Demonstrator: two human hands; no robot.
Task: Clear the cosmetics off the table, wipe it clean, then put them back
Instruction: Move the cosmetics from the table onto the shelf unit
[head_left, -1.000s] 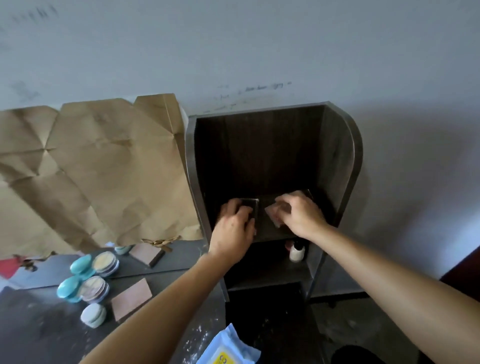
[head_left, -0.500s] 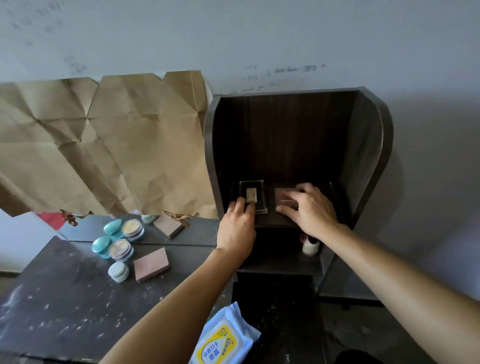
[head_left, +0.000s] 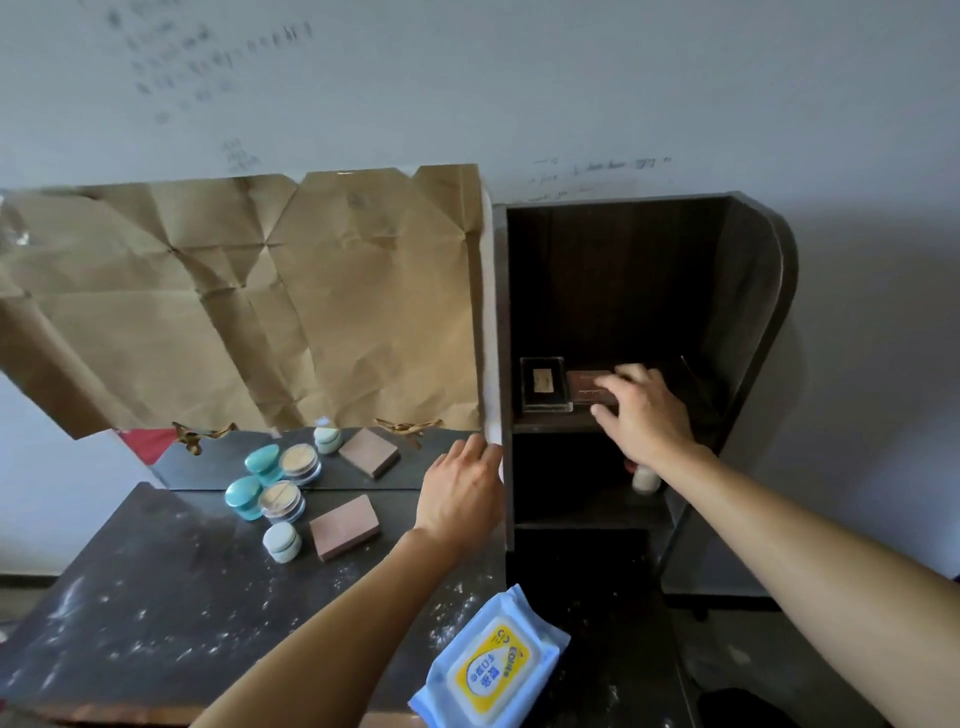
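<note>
On the upper shelf of the dark wooden shelf unit (head_left: 748, 291) lie a clear-edged black compact (head_left: 544, 383) and a brown palette (head_left: 589, 387). My right hand (head_left: 641, 415) hovers over the brown palette with fingers spread, holding nothing. My left hand (head_left: 460, 491) hangs empty above the dusty dark table (head_left: 156, 603), by the shelf unit's left edge. On the table stand a teal-lidded jar (head_left: 244, 498), a powder jar (head_left: 281, 500), a small pale jar (head_left: 282, 542) and a pink-brown box (head_left: 344, 526).
A mirror (head_left: 208, 462) behind the table, mostly covered by creased brown paper (head_left: 249, 301), repeats the cosmetics. A blue and yellow wet-wipes pack (head_left: 491, 662) lies at the table's near right. A small white bottle (head_left: 645, 478) stands on the lower shelf.
My left hand has left the black compact on the shelf and drawn back left toward the table. My right hand has lifted off the brown palette. The view has swung left.
</note>
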